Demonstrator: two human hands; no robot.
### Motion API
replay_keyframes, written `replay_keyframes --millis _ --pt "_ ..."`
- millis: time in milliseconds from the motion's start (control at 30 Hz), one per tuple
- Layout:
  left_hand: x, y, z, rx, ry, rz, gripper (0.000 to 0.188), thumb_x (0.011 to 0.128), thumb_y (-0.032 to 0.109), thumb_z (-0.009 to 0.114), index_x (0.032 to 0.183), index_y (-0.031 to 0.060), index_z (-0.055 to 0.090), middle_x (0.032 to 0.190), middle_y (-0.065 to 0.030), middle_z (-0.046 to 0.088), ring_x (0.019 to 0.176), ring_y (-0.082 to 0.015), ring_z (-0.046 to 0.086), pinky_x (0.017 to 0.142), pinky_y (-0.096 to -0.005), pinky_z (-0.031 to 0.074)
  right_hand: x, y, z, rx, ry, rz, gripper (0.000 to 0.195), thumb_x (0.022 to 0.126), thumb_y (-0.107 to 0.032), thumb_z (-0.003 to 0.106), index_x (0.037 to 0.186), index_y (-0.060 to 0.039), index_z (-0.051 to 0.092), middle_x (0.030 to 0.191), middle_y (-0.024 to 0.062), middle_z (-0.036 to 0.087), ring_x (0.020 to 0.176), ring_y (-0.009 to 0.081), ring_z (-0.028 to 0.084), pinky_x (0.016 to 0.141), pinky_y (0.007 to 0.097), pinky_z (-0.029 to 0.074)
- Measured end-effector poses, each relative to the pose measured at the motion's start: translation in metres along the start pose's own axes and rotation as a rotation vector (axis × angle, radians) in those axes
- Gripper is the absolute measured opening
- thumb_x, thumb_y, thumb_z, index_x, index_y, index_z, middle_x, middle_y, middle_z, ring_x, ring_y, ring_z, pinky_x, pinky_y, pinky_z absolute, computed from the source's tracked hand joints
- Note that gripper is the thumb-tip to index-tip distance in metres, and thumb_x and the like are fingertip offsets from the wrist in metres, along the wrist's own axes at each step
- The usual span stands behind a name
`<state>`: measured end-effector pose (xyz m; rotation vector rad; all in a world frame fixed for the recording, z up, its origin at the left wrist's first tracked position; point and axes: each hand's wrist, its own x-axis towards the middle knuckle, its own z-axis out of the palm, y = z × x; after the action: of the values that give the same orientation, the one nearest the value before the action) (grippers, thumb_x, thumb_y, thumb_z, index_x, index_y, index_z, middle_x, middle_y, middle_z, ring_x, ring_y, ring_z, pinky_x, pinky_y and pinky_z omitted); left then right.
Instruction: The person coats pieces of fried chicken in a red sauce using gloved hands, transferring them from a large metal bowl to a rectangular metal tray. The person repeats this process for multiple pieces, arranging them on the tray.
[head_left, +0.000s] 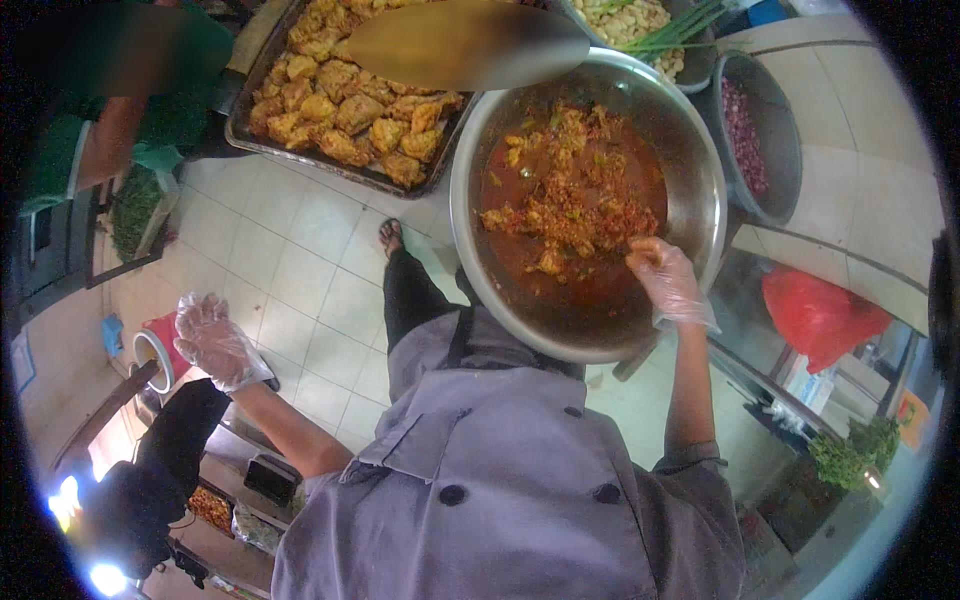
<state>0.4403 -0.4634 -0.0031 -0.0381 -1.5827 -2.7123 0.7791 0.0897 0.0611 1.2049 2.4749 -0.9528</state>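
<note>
A large round metal bowl stands in front of me, holding red-brown sauce with coated pieces of food heaped in its middle. My right hand, in a clear plastic glove, is over the bowl's near right side, fingers curled at the edge of the food; whether it grips a piece cannot be told. Well away from the bowl, out to the left above the floor, is my left hand, also in a clear glove, palm up with nothing in it. Beyond the bowl's left side lies a dark metal tray of browned, fried-looking pieces.
Behind the bowl are a tub of pale peeled cloves with green stalks and a grey tub of chopped purple pieces. A red plastic bag is at right. Another person is at upper left, a dark-clothed person at lower left.
</note>
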Motion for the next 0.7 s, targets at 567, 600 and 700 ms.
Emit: replay_keyframes --millis 567,600,700 --pt "0.146 -0.006 -0.039 0.291 -0.065 0.008 0.028 0.094 0.031 0.061 0.105 0.0048 0.063 0.099 -0.0049 0.063 0.088 -0.0177 0.062 0.078 -0.0351 0.052 0.035 0.022 0.122 -0.739 0.112 0.054 0.035 0.082 -0.036 0.066 0.101 -0.0066 0.069 0.101 0.018 0.069 0.096 0.035 0.066 0.082 0.0428 0.054" --pt "0.158 -0.004 -0.041 0.303 -0.087 0.024 0.027 0.094 0.03 0.061 0.104 0.0049 0.063 0.099 -0.0049 0.064 0.089 -0.0174 0.062 0.078 -0.0346 0.052 0.04 0.059 0.124 -0.802 0.064 0.074 0.035 0.08 -0.038 0.067 0.098 -0.0086 0.071 0.101 0.0157 0.07 0.096 0.0323 0.067 0.08 0.0424 0.055" --pt "0.169 0.015 -0.064 0.241 -0.02 0.005 0.024 0.092 0.026 0.064 0.104 0.0052 0.063 0.099 -0.0041 0.064 0.088 -0.0156 0.061 0.077 -0.0327 0.051 0.077 0.041 0.132 -0.947 -0.207 0.085 0.029 0.078 -0.04 0.069 0.089 -0.0139 0.075 0.096 0.0093 0.073 0.089 0.0254 0.07 0.074 0.0414 0.057"
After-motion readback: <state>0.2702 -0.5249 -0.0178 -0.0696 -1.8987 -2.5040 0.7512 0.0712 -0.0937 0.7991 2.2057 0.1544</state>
